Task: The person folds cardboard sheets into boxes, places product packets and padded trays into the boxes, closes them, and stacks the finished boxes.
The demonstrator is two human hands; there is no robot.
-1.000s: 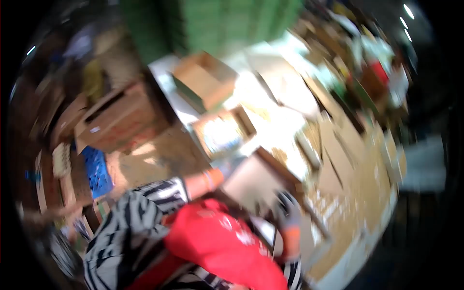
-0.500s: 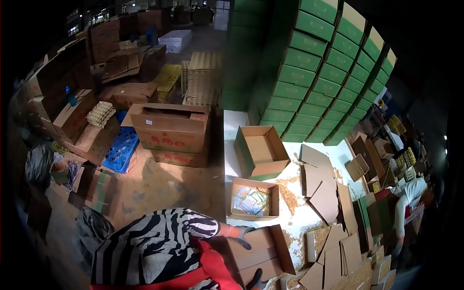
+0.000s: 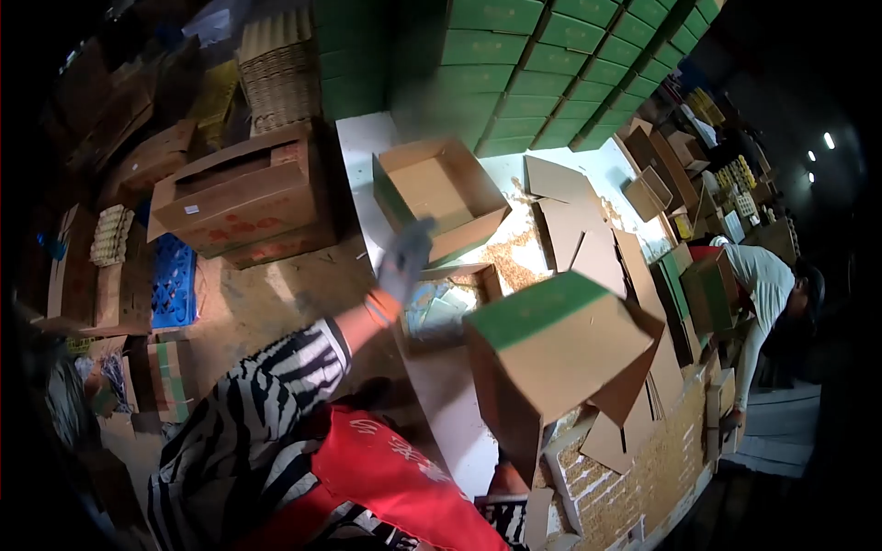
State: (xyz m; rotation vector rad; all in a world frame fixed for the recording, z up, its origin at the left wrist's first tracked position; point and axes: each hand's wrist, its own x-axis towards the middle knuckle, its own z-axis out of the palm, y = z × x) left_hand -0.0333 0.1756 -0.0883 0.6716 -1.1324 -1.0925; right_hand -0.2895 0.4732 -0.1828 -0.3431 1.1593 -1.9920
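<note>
My left hand, in a grey glove with an orange cuff, is blurred but its fingers look stretched out. It is over the near corner of an open green-sided carton, with nothing visible in it; I cannot tell whether it touches. Below it stands a smaller cardboard box holding flat packets. A cardboard box with a green band is tilted over the table at my right, its flaps loose. My right wrist goes up behind this box; the right fingers are hidden, and the hand appears to hold it.
Flat cardboard pieces and yellowish shavings lie on the white table. Green cartons are stacked behind. A large brown box and a blue plastic tray are at left. Another person bends over at right.
My left hand has left the cardboard box and moved up toward the green-sided carton. The box at my right has been turned over and raised, showing its green band. The view has shifted right.
</note>
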